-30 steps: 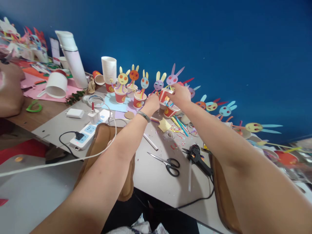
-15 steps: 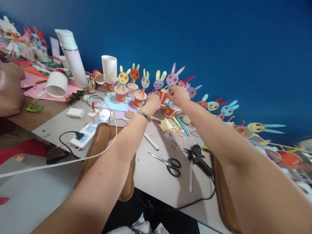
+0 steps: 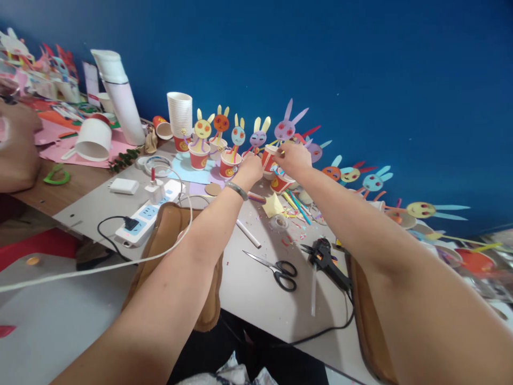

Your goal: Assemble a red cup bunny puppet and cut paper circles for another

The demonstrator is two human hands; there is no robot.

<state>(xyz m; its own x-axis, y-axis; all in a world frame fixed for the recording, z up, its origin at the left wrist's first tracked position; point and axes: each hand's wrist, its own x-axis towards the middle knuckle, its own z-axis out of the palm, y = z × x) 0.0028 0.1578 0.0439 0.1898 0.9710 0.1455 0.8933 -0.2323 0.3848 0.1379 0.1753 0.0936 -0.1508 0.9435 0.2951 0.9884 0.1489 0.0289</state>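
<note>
Red-and-white paper cup (image 3: 268, 156), far centre, about upright, partly hidden. Lilac-eared rabbit head (image 3: 285, 130) above it, ears splayed. Just left, yellow-eared lilac rabbit head (image 3: 257, 139), ears up.

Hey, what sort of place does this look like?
Probably a craft workspace: paper rabbits stand in cups, and scissors and a glue gun lie on the table.

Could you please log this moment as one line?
left hand: near yellow-eared purple rabbit; right hand: touching red cup; scissors, glue gun: on table
</note>
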